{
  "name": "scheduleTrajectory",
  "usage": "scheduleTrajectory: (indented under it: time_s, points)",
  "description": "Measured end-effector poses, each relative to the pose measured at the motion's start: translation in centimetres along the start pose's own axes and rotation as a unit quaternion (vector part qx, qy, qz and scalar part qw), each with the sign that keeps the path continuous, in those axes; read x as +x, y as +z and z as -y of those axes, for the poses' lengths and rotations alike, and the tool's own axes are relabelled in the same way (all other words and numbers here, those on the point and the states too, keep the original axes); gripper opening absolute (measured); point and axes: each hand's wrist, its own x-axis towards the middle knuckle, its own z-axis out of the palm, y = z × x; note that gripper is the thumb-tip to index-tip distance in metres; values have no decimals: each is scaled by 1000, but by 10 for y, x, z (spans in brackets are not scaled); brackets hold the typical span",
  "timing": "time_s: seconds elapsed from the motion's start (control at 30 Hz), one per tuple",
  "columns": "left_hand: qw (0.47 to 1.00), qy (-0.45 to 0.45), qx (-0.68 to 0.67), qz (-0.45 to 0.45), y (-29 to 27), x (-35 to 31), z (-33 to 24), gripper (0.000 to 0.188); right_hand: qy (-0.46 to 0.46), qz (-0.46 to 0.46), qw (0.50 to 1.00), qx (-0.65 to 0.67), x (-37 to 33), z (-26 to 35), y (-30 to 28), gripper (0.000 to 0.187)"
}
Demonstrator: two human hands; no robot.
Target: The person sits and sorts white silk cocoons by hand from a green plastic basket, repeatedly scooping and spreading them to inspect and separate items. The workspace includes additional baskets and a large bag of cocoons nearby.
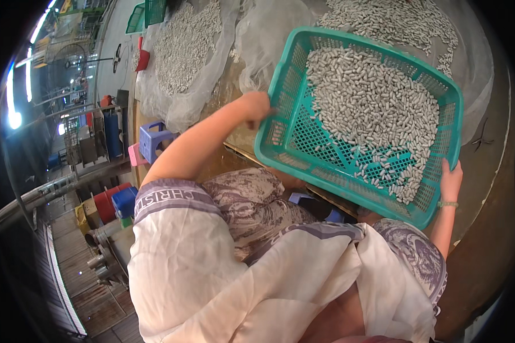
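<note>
The left hand [254, 108] comes in from the near left, its forearm stretched forward, the wrist bent and the fingers curled beside the left wall of the green basket [326, 178]. Its fingertips are blurred, so I cannot tell whether its grip pinches the rim or only lies beside it. The right hand [451, 180], a band [448, 204] at its wrist, reaches up along the right side, its grip closed on the basket's right rim near the near corner.

The basket sits askew in front of the person, its near edge reaching over the edge of the table [498, 188]. Grey-white pellets [372, 97] heap toward its far right, leaving mesh bare at the near left. A crumpled translucent sheet [274, 34] lies just beyond the left hand. Farther left are spread pellets [189, 51], a red scoop [143, 59] and a bluish stool [151, 140]; more pellets lie behind the basket.
</note>
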Motion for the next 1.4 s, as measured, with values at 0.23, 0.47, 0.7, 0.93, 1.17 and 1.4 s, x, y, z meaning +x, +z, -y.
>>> scheduleTrajectory:
  time_s: [0.23,0.47,0.7,0.93,1.17,1.4]
  points:
    - [940,196,121,-253,-7,41,-58,50,10,-27,1000,8,-13,0,1,25]
    - [904,240,-74,-346,88,101,-121,117,13,-40,999,5,-16,7,9,25]
    - [803,507,-36,-312,105,88,-245,59,55,-23,996,59,-19,11,4,25]
    - [864,452,-3,-220,39,139,-196,53,64,-20,995,80,-22,13,6,25]
    - [825,506,116,-221,78,87,-114,54,74,-17,997,33,-21,15,0,25]
    - [753,618,82,-210,105,91,-251,49,81,-35,995,35,-23,16,3,25]
